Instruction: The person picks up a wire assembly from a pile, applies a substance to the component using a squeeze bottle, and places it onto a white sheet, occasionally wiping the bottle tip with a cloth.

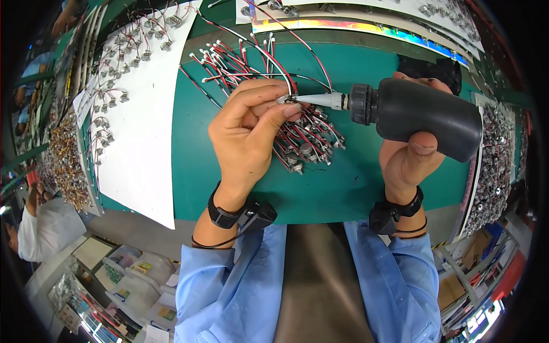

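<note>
Pinching a small wired part [291, 99] between thumb and fingertips, my left hand [246, 124] is closed on it above the green work surface [197, 157]. My right hand [405, 163] is wrapped around a black bottle [432, 117], thumb pressed on its near side. The bottle lies tilted on its side, and its pale tapered nozzle [323, 101] points left, the tip right at the part — whether it touches, I cannot tell.

Just below and behind my left hand spreads a pile of wired parts [311, 143], red, black and white leads fanning out to white connectors [217, 48]. Black straps [224, 217] circle both my wrists, above blue sleeves [206, 274]. To the left, a white sheet [137, 154] bears more parts in rows; to the right sits a dense heap of metal parts [492, 166]. Farther left — a co-worker's white sleeve [51, 228].
</note>
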